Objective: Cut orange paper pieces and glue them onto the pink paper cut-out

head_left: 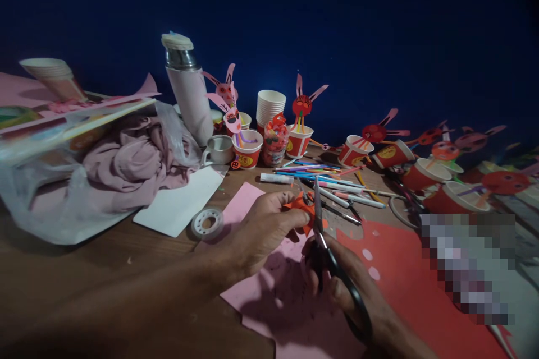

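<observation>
My left hand (265,224) pinches a small piece of red-orange paper (304,213) between thumb and fingers. Black-handled scissors (349,289) sit in my right hand (353,269), my fingers through the loops. Their blades point up and away, right at the paper's edge; whether they are cutting into it I cannot tell. Beneath both hands lies a sheet of pink paper (290,308), partly in shadow. To the right, a large red paper sheet (421,286) carries a few small pink ovals (370,263).
Markers (332,185), a tape roll (207,224) and a white card (179,202) lie around. Behind stand a mug (218,150), a thermos (189,95), stacked cups (270,105) and several paper cups with rabbit-like figures (302,105). A plastic bag with cloth (130,151) fills the left.
</observation>
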